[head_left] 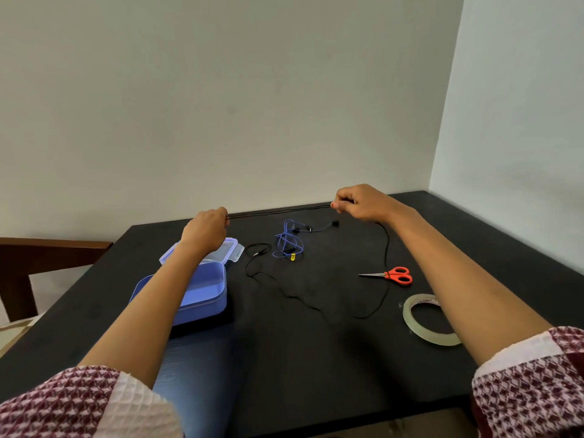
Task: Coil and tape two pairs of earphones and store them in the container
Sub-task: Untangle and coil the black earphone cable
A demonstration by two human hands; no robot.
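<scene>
We're barely started here: left hand and right hand each pinch the black earphones stretched taut above the table, while the blue earphones lie tangled, tape roll untouched, and container open (nothing inside).

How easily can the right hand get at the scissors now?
Probably not at once. The right hand and left hand both pinch the black cable taut. The scissors lie uncovered on the table beneath the right forearm, so once it lets go, yes.
</scene>
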